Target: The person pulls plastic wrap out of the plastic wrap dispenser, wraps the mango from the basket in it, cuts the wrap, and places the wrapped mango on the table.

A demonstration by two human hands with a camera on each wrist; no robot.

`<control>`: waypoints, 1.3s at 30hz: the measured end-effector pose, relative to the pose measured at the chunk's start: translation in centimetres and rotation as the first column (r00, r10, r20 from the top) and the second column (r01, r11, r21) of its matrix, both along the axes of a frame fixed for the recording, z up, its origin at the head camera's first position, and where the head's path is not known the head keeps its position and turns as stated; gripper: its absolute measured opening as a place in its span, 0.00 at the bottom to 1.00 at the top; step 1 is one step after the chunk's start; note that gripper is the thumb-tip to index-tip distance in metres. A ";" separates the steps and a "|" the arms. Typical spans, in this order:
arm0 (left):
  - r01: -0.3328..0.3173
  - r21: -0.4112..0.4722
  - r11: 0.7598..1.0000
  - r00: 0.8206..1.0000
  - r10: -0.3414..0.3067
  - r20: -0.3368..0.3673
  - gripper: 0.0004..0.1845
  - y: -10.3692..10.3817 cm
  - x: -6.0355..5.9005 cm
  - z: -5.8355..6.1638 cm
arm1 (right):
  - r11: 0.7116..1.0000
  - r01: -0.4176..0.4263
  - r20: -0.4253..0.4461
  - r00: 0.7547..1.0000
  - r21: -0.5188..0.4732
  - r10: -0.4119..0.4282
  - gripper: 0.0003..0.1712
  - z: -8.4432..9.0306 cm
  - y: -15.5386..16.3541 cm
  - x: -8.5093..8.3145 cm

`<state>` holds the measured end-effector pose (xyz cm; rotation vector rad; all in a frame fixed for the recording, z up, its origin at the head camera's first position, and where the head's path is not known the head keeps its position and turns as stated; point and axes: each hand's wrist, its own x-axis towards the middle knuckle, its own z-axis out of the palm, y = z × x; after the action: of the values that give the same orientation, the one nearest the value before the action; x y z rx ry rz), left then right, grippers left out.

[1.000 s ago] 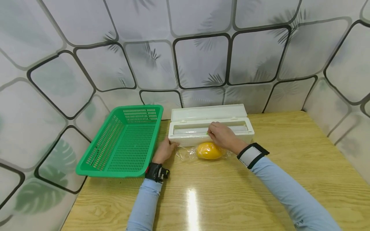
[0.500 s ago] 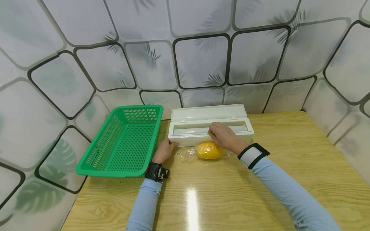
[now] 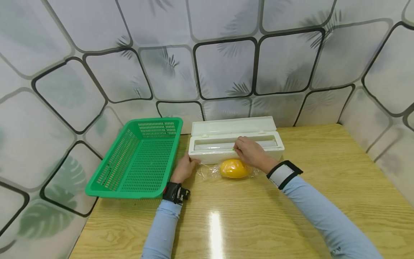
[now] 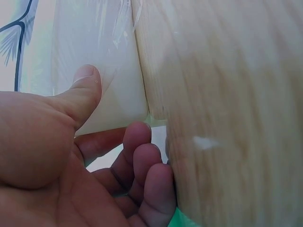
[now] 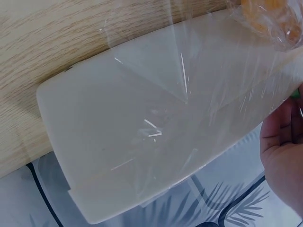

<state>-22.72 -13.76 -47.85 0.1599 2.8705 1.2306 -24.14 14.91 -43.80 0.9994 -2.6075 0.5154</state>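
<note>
A white cling film dispenser [image 3: 210, 157] stands at the back of the table with its lid [image 3: 233, 125] raised and a roll of film [image 3: 211, 146] inside. My left hand [image 3: 183, 169] holds its left end, and in the left wrist view the thumb [image 4: 87, 85] presses on its face. At the front rim, my right hand [image 3: 249, 153] pinches a small green slide cutter [image 3: 233, 149], mostly hidden by the fingers. In front of the dispenser lies a yellow-orange, rounded fruit-like thing [image 3: 234, 169] on clear film. Loose film [image 5: 184, 80] hangs over the dispenser's front in the right wrist view.
A green plastic basket [image 3: 129, 194] with slotted sides stands to the left, close to my left wrist. Behind the wooden table [image 3: 258, 223] rises a patterned wall [image 3: 226, 68], near the dispenser's raised lid.
My right hand has shifted very slightly to the right along the dispenser's rim with the slide cutter. The left hand, dispenser and yellow-orange thing have stayed in place.
</note>
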 end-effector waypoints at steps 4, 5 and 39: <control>-0.008 0.000 1.000 1.000 0.008 0.012 0.26 0.0 0.1 0.1 | 1.000 -0.003 0.012 1.000 -0.002 0.003 0.05 -0.1 0.1 0.0; -0.009 -0.001 1.000 1.000 0.009 0.014 0.26 0.1 0.1 0.1 | 1.000 -0.003 0.016 1.000 -0.001 0.003 0.05 -0.1 0.1 -0.1; -0.012 0.003 1.000 1.000 0.012 0.021 0.24 0.2 0.4 0.3 | 1.000 0.007 0.002 1.000 -0.008 -0.007 0.05 0.0 0.9 0.2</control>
<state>-22.36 -13.57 -47.51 0.1296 2.8560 1.2313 -23.90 15.81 -43.75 0.9871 -2.6081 0.5248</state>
